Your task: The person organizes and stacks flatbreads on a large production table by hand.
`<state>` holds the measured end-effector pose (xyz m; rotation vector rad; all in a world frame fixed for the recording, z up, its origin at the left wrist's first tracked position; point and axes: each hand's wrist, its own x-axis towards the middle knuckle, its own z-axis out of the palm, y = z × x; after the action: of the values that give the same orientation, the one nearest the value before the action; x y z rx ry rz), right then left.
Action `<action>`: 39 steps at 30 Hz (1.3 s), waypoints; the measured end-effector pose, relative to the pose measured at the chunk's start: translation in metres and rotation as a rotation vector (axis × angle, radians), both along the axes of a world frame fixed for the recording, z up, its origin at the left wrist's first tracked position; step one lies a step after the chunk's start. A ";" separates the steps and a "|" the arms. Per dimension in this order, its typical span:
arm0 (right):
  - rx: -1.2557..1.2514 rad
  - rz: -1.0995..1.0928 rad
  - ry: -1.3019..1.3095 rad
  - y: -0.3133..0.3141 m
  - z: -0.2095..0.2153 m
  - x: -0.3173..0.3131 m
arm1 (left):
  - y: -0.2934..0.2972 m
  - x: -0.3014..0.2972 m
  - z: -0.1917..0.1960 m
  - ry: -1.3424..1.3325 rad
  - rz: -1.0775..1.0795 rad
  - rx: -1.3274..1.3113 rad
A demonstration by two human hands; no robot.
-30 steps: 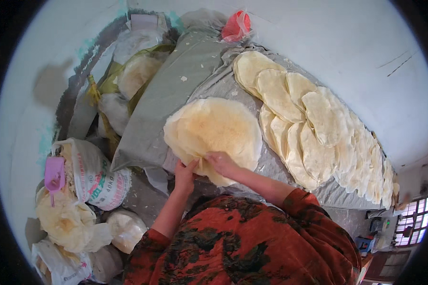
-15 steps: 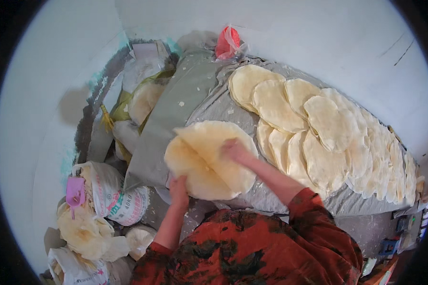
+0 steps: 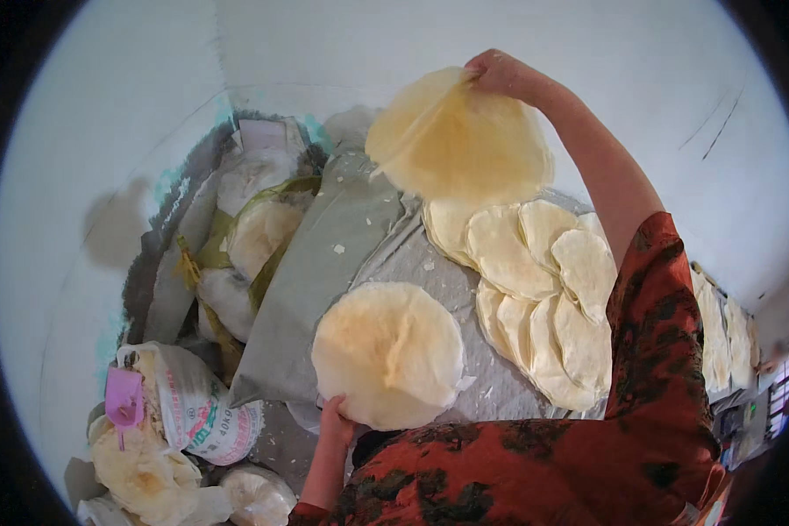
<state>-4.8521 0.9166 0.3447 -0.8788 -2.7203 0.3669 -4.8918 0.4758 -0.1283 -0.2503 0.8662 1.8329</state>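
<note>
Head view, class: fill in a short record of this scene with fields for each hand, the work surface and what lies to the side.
right hand: raised high, pinching one thin round pale flatbread by its edge
left hand: on the near edge of a stack of round pale flatbreads
surface: grey cloth sheet
laid out: overlapping rows of flatbreads
left side: tied white sacks, pink plastic scoop
</note>
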 end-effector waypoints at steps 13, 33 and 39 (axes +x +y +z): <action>-0.096 -0.124 -0.366 -0.112 -0.370 -0.031 | 0.018 -0.026 0.025 0.044 -0.147 -0.221; -1.086 -0.922 0.478 -0.035 -0.447 -0.072 | -0.020 -0.037 0.004 0.185 -0.164 -0.321; -1.218 -0.144 0.711 0.031 -0.337 -0.176 | -0.003 -0.036 0.017 0.217 -0.182 -0.351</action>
<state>-5.0278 0.9471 0.0080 -0.8811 -1.5789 1.9391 -4.9279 0.4729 -0.1110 -0.1863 1.3206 1.5507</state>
